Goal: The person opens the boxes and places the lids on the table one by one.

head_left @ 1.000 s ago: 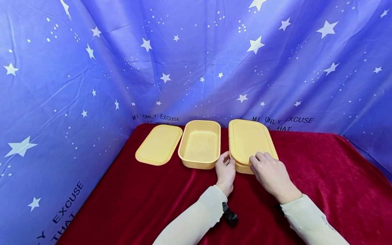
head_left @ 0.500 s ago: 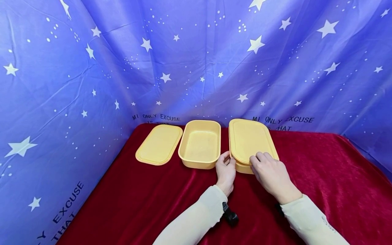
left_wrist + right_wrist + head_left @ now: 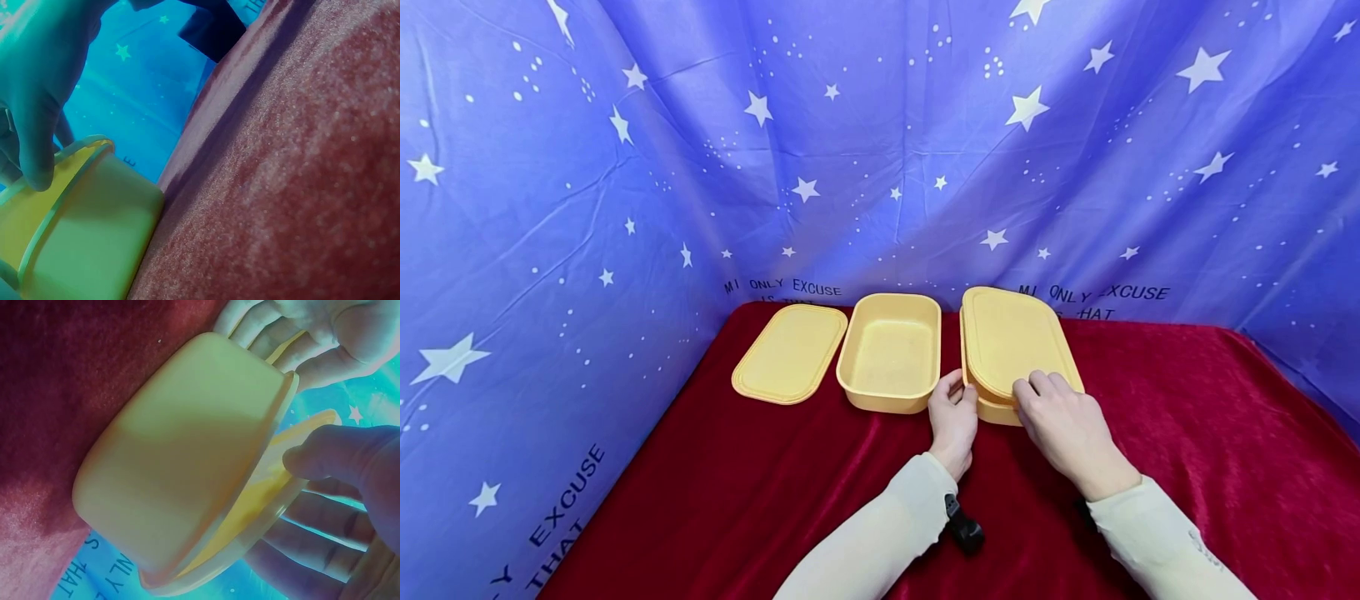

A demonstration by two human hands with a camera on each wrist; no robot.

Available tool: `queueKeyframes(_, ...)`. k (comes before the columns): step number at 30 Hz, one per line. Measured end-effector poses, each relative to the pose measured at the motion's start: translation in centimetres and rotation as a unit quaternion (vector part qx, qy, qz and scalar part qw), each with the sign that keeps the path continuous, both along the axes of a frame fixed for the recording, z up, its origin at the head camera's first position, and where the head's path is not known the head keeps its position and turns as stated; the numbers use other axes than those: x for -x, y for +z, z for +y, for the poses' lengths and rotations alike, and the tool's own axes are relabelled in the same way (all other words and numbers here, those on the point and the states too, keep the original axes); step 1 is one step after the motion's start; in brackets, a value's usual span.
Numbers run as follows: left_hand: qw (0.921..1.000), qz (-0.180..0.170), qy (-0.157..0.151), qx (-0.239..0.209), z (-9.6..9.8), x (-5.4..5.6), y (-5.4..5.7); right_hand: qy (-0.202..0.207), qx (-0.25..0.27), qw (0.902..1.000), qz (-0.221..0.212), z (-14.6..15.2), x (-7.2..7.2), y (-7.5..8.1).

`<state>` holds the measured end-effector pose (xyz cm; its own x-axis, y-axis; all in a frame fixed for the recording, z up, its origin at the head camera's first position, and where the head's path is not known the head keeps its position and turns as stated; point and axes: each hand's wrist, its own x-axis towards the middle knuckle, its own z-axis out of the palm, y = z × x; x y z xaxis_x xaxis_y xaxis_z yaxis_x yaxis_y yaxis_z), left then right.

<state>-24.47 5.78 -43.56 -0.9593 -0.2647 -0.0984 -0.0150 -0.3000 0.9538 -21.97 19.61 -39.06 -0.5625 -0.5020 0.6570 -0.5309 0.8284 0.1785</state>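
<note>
In the head view, a yellow rectangular food container stands on the right with its yellow lid lying askew over it. My right hand pinches the lid's near edge, thumb beneath and fingers on top. In the right wrist view, the lid tilts away from the container's rim, leaving a gap along the near side. My left hand holds the container at its near left corner, fingers along the side wall. The left wrist view shows the right thumb over the lid's edge.
Left of the hands stands a second yellow container, uncovered, with nothing inside. A loose yellow lid lies flat beside it. Red velvet cloth covers the table. A blue star-patterned curtain hangs behind and at the sides.
The right-hand lid has risen slightly at its near edge and shifted away from the container's left rim, so the gap is wider. Both hands stay nearly in place.
</note>
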Motion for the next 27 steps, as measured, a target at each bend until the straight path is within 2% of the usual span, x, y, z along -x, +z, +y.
queueKeyframes(21, 1.0, -0.004, -0.005, -0.006, -0.06, 0.05, -0.01, 0.001, 0.016, 0.9997, 0.021, 0.09, -0.05, 0.46)
queueKeyframes(27, 1.0, 0.0, -0.002, -0.007, -0.01, 0.06, -0.04, -0.007, 0.021, 0.9997, 0.011, 0.2, -0.1, 0.54)
